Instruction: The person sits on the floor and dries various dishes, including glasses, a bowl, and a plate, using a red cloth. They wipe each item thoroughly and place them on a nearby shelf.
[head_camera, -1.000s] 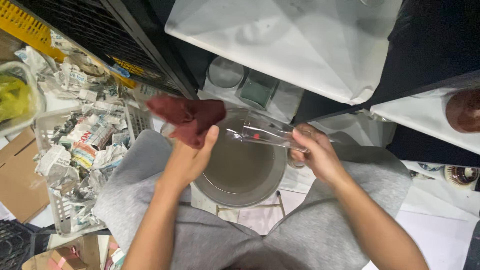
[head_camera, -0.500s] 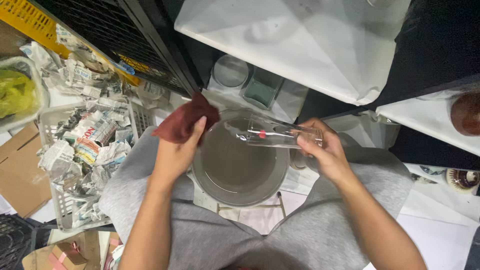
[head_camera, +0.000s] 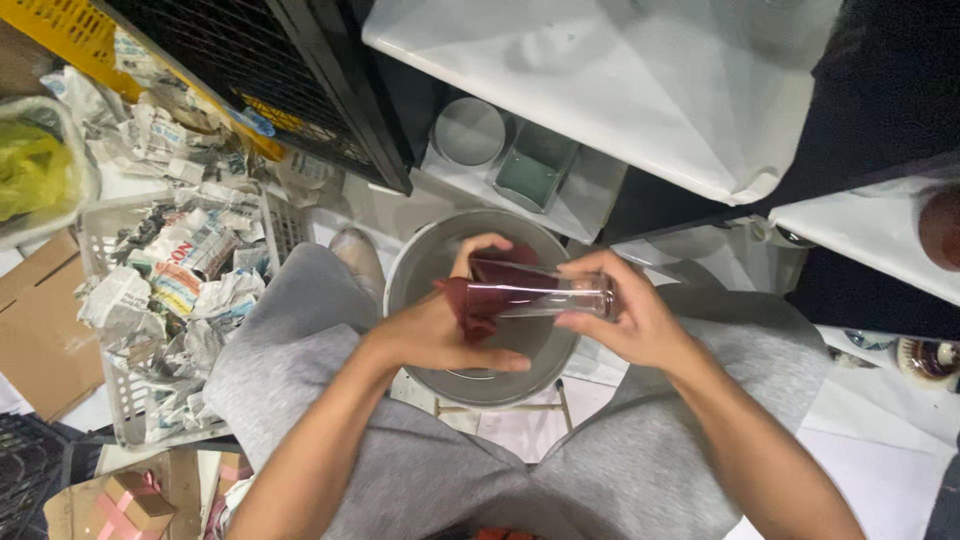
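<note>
Grey cloth covers our knees in the head view, and between them a grey metal basin (head_camera: 430, 270) sits on a pale tiled floor (head_camera: 520, 430). Over the basin our right hand (head_camera: 635, 320) grips a clear glass (head_camera: 545, 297) by its base, lying sideways. Our left hand (head_camera: 440, 330) is closed on a dark red rag (head_camera: 480, 300), pushed into the mouth of the glass.

At twelve o'clock from the basin a round lid (head_camera: 468, 132) and a greenish square tub (head_camera: 535, 168) rest on a low shelf, under a white sheet (head_camera: 640, 90) that drapes the surface above. At nine o'clock a white basket (head_camera: 110, 225) is stuffed with crumpled newspaper (head_camera: 175, 280). Black wire mesh (head_camera: 250, 70) with a yellow edge stands at eleven o'clock. Flat cardboard (head_camera: 40, 330) lies at the far left, and a small gift box (head_camera: 135, 500) sits at seven o'clock.
</note>
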